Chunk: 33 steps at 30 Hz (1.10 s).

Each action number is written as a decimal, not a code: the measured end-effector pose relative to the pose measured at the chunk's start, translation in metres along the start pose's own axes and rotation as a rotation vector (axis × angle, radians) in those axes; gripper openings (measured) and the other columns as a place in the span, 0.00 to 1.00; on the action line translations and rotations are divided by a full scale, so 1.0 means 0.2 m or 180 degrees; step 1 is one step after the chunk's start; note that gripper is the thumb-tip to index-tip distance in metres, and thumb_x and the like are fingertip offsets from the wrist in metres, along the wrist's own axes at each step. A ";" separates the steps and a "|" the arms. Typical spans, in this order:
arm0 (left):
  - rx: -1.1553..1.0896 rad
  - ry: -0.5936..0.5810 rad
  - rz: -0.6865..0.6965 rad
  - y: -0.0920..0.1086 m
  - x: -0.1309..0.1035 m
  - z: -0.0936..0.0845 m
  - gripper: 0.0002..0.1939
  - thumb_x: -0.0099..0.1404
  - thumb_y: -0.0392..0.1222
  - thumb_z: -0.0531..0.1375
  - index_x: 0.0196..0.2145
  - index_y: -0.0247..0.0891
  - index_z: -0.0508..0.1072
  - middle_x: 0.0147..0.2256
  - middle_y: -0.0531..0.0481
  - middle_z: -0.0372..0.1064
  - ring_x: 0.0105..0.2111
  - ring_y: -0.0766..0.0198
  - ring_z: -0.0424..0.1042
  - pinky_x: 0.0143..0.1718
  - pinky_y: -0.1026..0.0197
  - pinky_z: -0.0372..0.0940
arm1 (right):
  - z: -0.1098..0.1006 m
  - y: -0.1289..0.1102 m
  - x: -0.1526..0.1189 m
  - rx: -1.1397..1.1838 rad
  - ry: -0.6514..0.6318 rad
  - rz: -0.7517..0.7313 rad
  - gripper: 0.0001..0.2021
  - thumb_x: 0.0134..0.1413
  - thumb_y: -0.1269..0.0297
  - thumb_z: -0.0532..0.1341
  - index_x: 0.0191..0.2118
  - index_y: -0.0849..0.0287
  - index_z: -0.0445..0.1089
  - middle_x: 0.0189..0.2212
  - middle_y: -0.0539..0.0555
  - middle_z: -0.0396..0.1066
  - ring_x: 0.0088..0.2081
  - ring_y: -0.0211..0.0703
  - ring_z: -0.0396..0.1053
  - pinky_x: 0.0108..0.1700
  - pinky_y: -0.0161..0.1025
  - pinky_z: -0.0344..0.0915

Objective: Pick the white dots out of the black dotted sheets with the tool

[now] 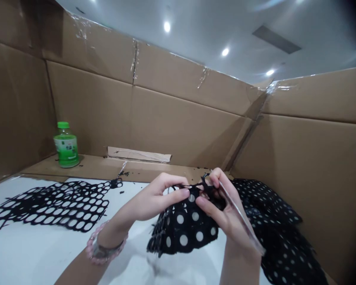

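Both my hands hold up a piece of black fabric patterned with round pale dots, above the white tabletop. My left hand pinches its upper left edge between thumb and fingers; a bracelet of pink beads circles that wrist. At the upper right edge, my right hand has thumb and fingers closed on the same fabric and a torn black strip. A long, thin, pale flat tool lies along the right hand; its kind is unclear. The fabric's lower edge hangs loose.
A black net sheet with large round holes lies on the white table at left. Dark dotted fabric is heaped at right. A green-capped bottle stands at back left. Cardboard walls surround the table; black scraps lie near the back.
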<state>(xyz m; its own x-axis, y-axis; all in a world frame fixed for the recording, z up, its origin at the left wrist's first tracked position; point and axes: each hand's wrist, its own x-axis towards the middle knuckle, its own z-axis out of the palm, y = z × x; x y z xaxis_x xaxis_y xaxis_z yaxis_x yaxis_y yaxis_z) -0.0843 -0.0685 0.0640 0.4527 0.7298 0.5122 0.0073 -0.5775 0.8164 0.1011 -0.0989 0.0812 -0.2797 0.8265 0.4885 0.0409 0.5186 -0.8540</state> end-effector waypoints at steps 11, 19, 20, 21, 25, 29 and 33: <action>-0.0276 0.0247 0.0504 -0.03 0.04 0.05 0.06 0.67 0.41 0.56 0.33 0.38 0.69 0.34 0.51 0.65 0.38 0.63 0.66 0.42 0.62 0.60 | 0.02 0.02 0.01 -0.0083 0.0312 -0.0291 0.15 0.56 0.65 0.64 0.32 0.53 0.52 0.25 0.43 0.55 0.27 0.35 0.52 0.30 0.31 0.55; 0.0503 0.1300 0.1386 -0.03 0.03 0.13 0.02 0.62 0.33 0.62 0.31 0.36 0.73 0.29 0.51 0.70 0.31 0.67 0.67 0.35 0.65 0.63 | 0.04 0.05 0.01 0.0085 0.0506 -0.0337 0.15 0.57 0.66 0.63 0.32 0.52 0.52 0.27 0.44 0.58 0.28 0.35 0.56 0.32 0.30 0.57; 0.0364 0.1186 0.1334 -0.02 0.03 0.13 0.02 0.61 0.34 0.63 0.31 0.35 0.73 0.28 0.50 0.71 0.29 0.67 0.68 0.32 0.65 0.64 | 0.05 0.05 0.02 0.0083 0.0514 -0.0331 0.15 0.57 0.66 0.63 0.32 0.52 0.52 0.27 0.44 0.59 0.29 0.35 0.57 0.32 0.30 0.58; 0.0231 0.1141 0.1229 -0.01 0.03 0.13 0.03 0.60 0.36 0.65 0.31 0.34 0.74 0.28 0.49 0.72 0.28 0.67 0.68 0.31 0.65 0.65 | 0.05 0.04 0.02 0.0057 0.0536 -0.0328 0.15 0.57 0.67 0.63 0.32 0.52 0.52 0.27 0.44 0.59 0.29 0.35 0.57 0.32 0.30 0.58; -0.0197 0.0989 0.0778 0.01 0.02 0.11 0.03 0.59 0.35 0.65 0.32 0.32 0.76 0.31 0.46 0.75 0.31 0.65 0.74 0.34 0.66 0.70 | 0.08 0.01 0.00 -0.0046 0.0717 -0.0364 0.15 0.56 0.67 0.63 0.32 0.52 0.52 0.27 0.44 0.58 0.29 0.36 0.56 0.32 0.31 0.58; -0.0276 0.1090 0.0737 0.00 0.01 0.13 0.04 0.58 0.31 0.64 0.33 0.32 0.77 0.32 0.46 0.77 0.32 0.66 0.76 0.35 0.69 0.72 | 0.10 -0.02 -0.01 -0.0169 0.0867 -0.0227 0.14 0.56 0.67 0.63 0.32 0.52 0.53 0.27 0.44 0.55 0.29 0.36 0.55 0.33 0.32 0.58; -0.0806 0.1397 0.0498 -0.03 0.03 0.16 0.04 0.52 0.28 0.64 0.26 0.33 0.78 0.26 0.50 0.76 0.26 0.69 0.74 0.30 0.72 0.71 | 0.10 -0.01 -0.01 -0.0079 0.0799 -0.0271 0.16 0.54 0.68 0.64 0.33 0.52 0.52 0.28 0.44 0.56 0.29 0.37 0.56 0.32 0.33 0.58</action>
<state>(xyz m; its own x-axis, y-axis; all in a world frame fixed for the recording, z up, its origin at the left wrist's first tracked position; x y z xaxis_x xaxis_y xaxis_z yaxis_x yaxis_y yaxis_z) -0.0522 -0.0720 0.0537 0.0149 0.7578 0.6523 -0.2706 -0.6250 0.7322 0.0822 -0.1067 0.0783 -0.0366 0.8064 0.5902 0.0517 0.5914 -0.8048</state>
